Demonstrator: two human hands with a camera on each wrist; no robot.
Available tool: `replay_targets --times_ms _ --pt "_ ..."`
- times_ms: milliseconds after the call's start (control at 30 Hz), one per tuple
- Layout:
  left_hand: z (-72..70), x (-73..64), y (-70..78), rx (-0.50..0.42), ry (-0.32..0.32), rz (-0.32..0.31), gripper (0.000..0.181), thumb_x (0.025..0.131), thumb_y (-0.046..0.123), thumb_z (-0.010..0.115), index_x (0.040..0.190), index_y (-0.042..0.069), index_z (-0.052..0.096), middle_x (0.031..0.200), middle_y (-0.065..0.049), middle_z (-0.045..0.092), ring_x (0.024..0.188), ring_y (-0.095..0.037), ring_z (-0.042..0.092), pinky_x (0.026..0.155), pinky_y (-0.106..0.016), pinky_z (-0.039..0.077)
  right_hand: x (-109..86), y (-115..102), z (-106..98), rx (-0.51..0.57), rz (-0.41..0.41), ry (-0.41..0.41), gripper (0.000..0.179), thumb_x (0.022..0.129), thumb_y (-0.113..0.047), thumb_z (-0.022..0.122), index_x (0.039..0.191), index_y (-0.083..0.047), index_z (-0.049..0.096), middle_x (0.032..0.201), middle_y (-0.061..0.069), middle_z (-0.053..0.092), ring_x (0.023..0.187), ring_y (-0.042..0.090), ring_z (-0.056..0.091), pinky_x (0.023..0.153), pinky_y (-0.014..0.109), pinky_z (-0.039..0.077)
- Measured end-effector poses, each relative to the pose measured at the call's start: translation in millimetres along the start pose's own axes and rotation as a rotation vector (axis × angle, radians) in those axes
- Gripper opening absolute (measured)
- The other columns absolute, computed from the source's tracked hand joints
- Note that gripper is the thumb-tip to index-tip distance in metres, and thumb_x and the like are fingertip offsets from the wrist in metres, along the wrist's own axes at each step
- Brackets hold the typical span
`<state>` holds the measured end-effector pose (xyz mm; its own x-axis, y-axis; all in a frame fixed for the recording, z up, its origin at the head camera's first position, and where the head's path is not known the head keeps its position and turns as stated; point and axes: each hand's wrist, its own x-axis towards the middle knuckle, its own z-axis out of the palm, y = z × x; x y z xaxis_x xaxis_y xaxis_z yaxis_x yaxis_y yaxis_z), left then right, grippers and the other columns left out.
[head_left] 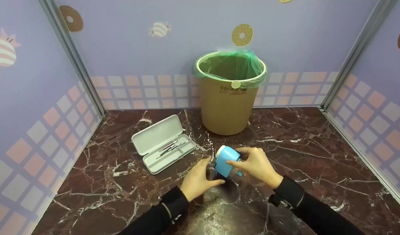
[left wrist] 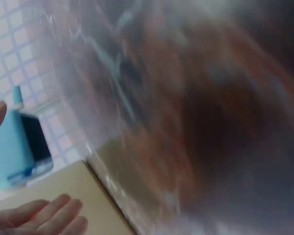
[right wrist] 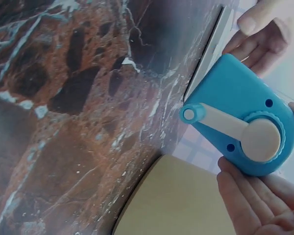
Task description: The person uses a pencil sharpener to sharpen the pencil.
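A blue hand-crank pencil sharpener [head_left: 224, 163] is held up over the table in my right hand [head_left: 257, 164]. In the right wrist view its crank arm [right wrist: 223, 122] faces the camera, with fingers of the right hand [right wrist: 264, 205] along one edge. My left hand [head_left: 196, 181] stands just left of the sharpener, thumb and fingers spread apart, and grips nothing. The left wrist view shows the sharpener [left wrist: 12, 147] tilted between thumb and fingers of the left hand [left wrist: 49, 218], with a dark opening on one face; whether they touch it I cannot tell.
An open white pencil case [head_left: 169, 163] with a few pens or pencils [head_left: 169, 147] lies to the left on the dark marbled table [head_left: 98, 202]. Behind the hands stands a tan bin [head_left: 227, 111] with a green liner [head_left: 252, 62]. Patterned walls [head_left: 138, 91] enclose the table.
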<state>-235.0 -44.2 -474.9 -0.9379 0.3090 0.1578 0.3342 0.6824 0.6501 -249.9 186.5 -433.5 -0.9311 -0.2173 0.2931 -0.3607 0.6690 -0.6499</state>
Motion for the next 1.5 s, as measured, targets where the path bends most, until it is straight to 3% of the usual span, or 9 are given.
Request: replay_targets --times_ms 233,400,833,1033,1200,1367,1500 --pt "17.0 7.4 9.1 -0.108 0.097 -0.002 0.089 0.077 0.041 0.088 0.147 0.001 0.049 0.142 -0.020 0.061 0.127 -0.039 0.062 0.108 -0.055 0.050 -0.7 -2.8 -0.8 -0.011 0.015 0.028 0.056 0.082 -0.043 0.084 0.118 -0.001 0.074 0.078 0.008 0.078 0.052 0.004 0.060 0.055 0.020 0.049" --pt "20.0 11.5 13.4 -0.107 0.125 0.015 0.074 0.077 0.030 0.089 0.137 0.002 0.057 0.129 -0.017 0.069 0.113 -0.033 0.070 0.097 -0.049 0.057 -1.2 -3.1 1.7 -0.015 0.014 0.046 0.054 0.081 -0.043 0.085 0.115 -0.001 0.075 0.072 0.006 0.076 0.047 0.004 0.056 0.052 0.019 0.046" --pt "14.6 14.2 14.4 -0.148 0.116 0.003 0.066 0.074 0.025 0.088 0.129 -0.001 0.063 0.112 -0.019 0.076 0.094 -0.030 0.074 0.085 -0.042 0.061 -1.5 -6.2 1.0 -0.033 -0.002 0.040 0.056 0.082 -0.044 0.084 0.116 0.000 0.074 0.072 0.007 0.076 0.048 0.002 0.056 0.052 0.019 0.046" --pt "5.8 15.5 10.9 -0.175 0.083 0.029 0.068 0.074 0.026 0.089 0.132 -0.001 0.063 0.114 -0.019 0.077 0.096 -0.028 0.076 0.086 -0.040 0.061 -1.6 -6.1 -2.6 -0.014 -0.033 0.014 0.058 0.082 -0.047 0.083 0.117 -0.002 0.074 0.090 0.011 0.080 0.062 0.008 0.069 0.061 0.021 0.055" --pt "-6.5 17.3 3.3 -0.252 -0.016 0.052 0.071 0.076 0.028 0.089 0.134 -0.002 0.062 0.121 -0.021 0.074 0.105 -0.029 0.076 0.093 -0.042 0.061 -1.7 -1.4 -9.7 0.036 -0.121 -0.037 0.059 0.082 -0.044 0.083 0.122 -0.003 0.073 0.113 0.016 0.078 0.089 0.020 0.079 0.079 0.033 0.064" --pt "-19.0 22.2 -9.2 -0.405 -0.180 0.063 0.067 0.079 0.024 0.088 0.134 -0.004 0.061 0.128 -0.024 0.071 0.113 -0.034 0.073 0.097 -0.046 0.060 -1.2 6.9 -24.7 -0.003 -0.271 -0.119 0.058 0.086 -0.035 0.082 0.131 -0.002 0.068 0.127 0.016 0.073 0.112 0.029 0.074 0.096 0.044 0.059" --pt "-27.3 25.6 -18.7 -0.472 -0.333 0.076 0.064 0.082 0.020 0.085 0.136 -0.003 0.061 0.131 -0.022 0.070 0.117 -0.033 0.071 0.100 -0.042 0.059 -1.3 12.8 -36.0 -0.027 -0.373 -0.220 0.054 0.089 -0.024 0.080 0.136 -0.002 0.064 0.134 0.016 0.070 0.124 0.032 0.068 0.104 0.046 0.055"
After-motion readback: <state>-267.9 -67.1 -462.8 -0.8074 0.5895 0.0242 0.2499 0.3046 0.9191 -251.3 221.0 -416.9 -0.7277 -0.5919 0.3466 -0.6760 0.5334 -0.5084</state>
